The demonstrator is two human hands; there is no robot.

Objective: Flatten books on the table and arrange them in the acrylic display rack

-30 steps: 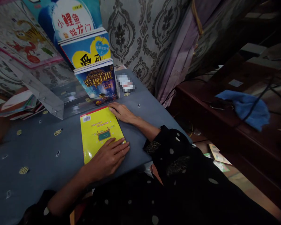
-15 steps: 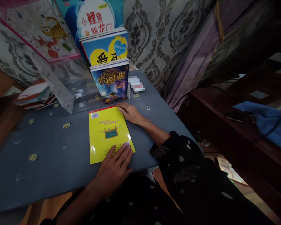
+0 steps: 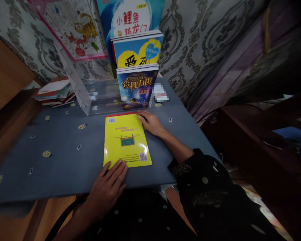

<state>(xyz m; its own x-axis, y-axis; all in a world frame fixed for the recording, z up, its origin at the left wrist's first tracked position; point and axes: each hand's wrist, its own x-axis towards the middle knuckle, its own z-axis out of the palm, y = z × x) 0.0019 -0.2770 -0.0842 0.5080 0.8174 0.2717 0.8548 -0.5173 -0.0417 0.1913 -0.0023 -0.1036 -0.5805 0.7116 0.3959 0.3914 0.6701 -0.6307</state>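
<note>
I am looking down over dark, pale-dotted sleeves at a blue-grey table [image 3: 52,157]. Nearest to me, the left hand [image 3: 107,187] is lying flat with its grip open. Its fingers are spread, and the fingertips are just touching the near edge of a yellow paperback book [image 3: 125,140].

The book is lying flat in the middle of the table, back cover up, with a barcode at its far left corner and a square code near its front right corner. The right hand [image 3: 152,123] is resting at the book's far right corner, its grip also loose and holding nothing. Its fingers are pointing along the top edge.

I am judging the book to be thin, light and bendy. Its glossy cover is likely slippery, so pressing down on it may slide it along the cloth. The free long edge or a corner looks the best place to pinch, with a thumb slipped underneath.

Just beyond the book, a clear acrylic book stand [image 3: 90,97] is holding a dark blue storybook [image 3: 136,85] upright, with a blue and yellow book [image 3: 137,50] behind it. A loose stack of thin books [image 3: 55,93] is lying at the far left. Patterned grey wallpaper [image 3: 190,40] is filling the background.
</note>
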